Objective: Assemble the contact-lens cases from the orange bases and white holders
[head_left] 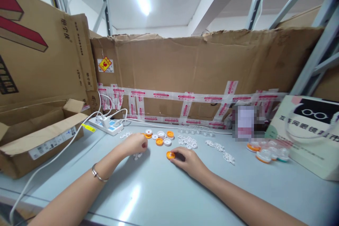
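My right hand point(186, 159) grips a small round orange part point(170, 155) between thumb and fingers, low over the table. My left hand point(136, 143) is closed, with its fingertips curled down out of sight, above a few small white pieces point(137, 156); whatever it may hold is hidden. Just beyond both hands lie several round orange and white parts, among them an orange one point(159, 142) and a white one point(167, 142). Small white pieces point(187, 142) are spread beyond my right hand, with more point(229, 158) farther right.
An open cardboard box point(16, 159) and a white power strip point(112, 127) with cables stand at the left. Clear domed parts with orange bases point(263, 156) sit by a pale bag point(304, 137) at the right. A large carton point(169, 63) closes off the back.
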`<state>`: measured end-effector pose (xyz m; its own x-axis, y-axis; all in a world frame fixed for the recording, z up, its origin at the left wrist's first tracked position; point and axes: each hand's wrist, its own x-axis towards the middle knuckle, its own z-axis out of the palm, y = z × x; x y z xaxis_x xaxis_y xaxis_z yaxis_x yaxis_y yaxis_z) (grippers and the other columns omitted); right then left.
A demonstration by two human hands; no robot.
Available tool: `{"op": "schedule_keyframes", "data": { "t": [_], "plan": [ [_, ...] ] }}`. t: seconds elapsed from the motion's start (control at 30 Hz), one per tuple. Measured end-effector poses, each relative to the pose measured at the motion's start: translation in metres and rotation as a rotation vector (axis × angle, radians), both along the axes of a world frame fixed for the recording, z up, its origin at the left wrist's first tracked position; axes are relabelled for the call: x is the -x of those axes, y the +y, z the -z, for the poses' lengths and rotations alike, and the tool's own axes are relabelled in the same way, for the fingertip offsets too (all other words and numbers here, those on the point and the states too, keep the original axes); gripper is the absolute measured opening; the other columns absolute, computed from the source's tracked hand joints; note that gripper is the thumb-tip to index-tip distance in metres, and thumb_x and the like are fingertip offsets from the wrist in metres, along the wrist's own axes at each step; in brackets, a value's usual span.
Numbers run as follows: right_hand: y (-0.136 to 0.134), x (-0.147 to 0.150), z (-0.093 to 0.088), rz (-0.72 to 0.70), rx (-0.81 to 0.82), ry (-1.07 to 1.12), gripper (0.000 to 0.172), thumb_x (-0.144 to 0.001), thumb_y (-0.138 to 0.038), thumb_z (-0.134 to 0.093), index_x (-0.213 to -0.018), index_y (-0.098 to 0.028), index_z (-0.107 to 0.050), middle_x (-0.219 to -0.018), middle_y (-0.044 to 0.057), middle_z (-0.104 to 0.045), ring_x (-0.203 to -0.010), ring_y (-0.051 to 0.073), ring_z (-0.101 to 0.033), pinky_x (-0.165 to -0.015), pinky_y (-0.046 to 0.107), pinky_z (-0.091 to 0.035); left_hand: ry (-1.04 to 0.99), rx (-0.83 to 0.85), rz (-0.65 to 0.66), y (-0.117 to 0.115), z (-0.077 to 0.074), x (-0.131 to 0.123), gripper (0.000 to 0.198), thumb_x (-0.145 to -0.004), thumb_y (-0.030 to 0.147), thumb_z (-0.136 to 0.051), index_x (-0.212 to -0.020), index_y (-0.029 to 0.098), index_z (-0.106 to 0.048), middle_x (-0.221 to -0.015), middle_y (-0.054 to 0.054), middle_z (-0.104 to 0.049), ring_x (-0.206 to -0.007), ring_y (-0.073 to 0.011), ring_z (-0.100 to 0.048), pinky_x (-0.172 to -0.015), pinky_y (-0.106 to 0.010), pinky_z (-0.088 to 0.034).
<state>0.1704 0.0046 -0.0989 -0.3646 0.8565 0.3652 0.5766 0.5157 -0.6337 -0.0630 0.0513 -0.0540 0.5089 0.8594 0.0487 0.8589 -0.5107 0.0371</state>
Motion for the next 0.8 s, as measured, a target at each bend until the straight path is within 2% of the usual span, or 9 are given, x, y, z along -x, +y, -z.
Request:
{"op": "schedule_keyframes", "data": {
  "t": [0.13, 0.23, 0.33, 0.47, 0.6, 0.7, 0.8],
  "plan": [
    [0.000, 0.000, 0.001, -0.006, -0.001, 0.003, 0.015, -0.077, -0.028, -0.055, -0.087, -0.021, -0.064, -0.090, 0.005, -0.068, -0.083, 0.019, -0.061, -0.075, 0.031, -0.046, 0.021, -0.083, 0.003, -0.002, 0.006, -0.013, 0.020, -0.063, 0.005, -0.045, -0.059, 0.013, -0.063, -0.065, -0.010, -0.066, -0.065, -0.0238, -0.061, -0.063, -0.031, -0.039],
    [0.002, -0.001, 0.003, -0.008, -0.011, -0.002, 0.016, -0.077, -0.028, -0.055, -0.087, -0.020, -0.064, -0.090, 0.005, -0.068, -0.084, 0.019, -0.061, -0.075, 0.031, -0.046, -0.005, -0.092, 0.054, -0.008, 0.009, -0.028, 0.018, -0.067, 0.006, -0.048, -0.067, 0.014, -0.064, -0.073, -0.008, -0.067, -0.072, -0.0221, -0.061, -0.067, -0.029, -0.040],
    [0.004, -0.001, 0.005, -0.008, -0.021, 0.000, 0.016, -0.077, -0.028, -0.056, -0.088, -0.021, -0.064, -0.089, 0.005, -0.068, -0.083, 0.019, -0.061, -0.074, 0.030, -0.047, -0.092, -0.111, 0.175, -0.015, 0.014, -0.041, 0.015, -0.074, 0.012, -0.052, -0.080, 0.019, -0.063, -0.082, -0.003, -0.067, -0.078, -0.0162, -0.060, -0.068, -0.023, -0.039],
    [0.004, 0.000, 0.005, -0.032, -0.026, 0.019, 0.016, -0.078, -0.029, -0.055, -0.088, -0.021, -0.064, -0.086, 0.003, -0.068, -0.081, 0.018, -0.061, -0.073, 0.029, -0.047, -0.212, -0.280, 0.396, -0.016, 0.028, -0.048, 0.016, -0.084, 0.017, -0.046, -0.083, 0.020, -0.062, -0.080, -0.001, -0.066, -0.078, -0.0142, -0.058, -0.071, -0.026, -0.035],
    [0.004, 0.000, 0.005, -0.032, -0.027, 0.024, 0.014, -0.076, -0.028, -0.057, -0.087, -0.021, -0.064, -0.086, 0.003, -0.068, -0.079, 0.018, -0.061, -0.073, 0.030, -0.047, -0.166, -0.332, 0.462, -0.010, 0.040, -0.047, 0.020, -0.086, 0.019, -0.044, -0.082, 0.020, -0.063, -0.080, 0.000, -0.066, -0.076, -0.0132, -0.058, -0.071, -0.028, -0.032],
    [0.004, 0.000, 0.005, -0.035, -0.028, 0.021, 0.014, -0.076, -0.029, -0.057, -0.086, -0.021, -0.064, -0.085, 0.003, -0.068, -0.079, 0.018, -0.061, -0.074, 0.030, -0.047, -0.173, -0.300, 0.470, -0.009, 0.038, -0.045, 0.021, -0.088, 0.021, -0.043, -0.085, 0.022, -0.064, -0.081, 0.001, -0.066, -0.079, -0.0128, -0.058, -0.072, -0.027, -0.032],
    [0.004, 0.000, 0.005, -0.038, -0.015, 0.029, 0.015, -0.077, -0.029, -0.057, -0.088, -0.021, -0.064, -0.086, 0.003, -0.068, -0.081, 0.019, -0.061, -0.074, 0.030, -0.047, -0.219, -0.248, 0.445, -0.011, 0.029, -0.042, 0.020, -0.087, 0.019, -0.044, -0.086, 0.022, -0.064, -0.084, 0.001, -0.066, -0.083, -0.0129, -0.058, -0.073, -0.025, -0.033]
  ]
}}
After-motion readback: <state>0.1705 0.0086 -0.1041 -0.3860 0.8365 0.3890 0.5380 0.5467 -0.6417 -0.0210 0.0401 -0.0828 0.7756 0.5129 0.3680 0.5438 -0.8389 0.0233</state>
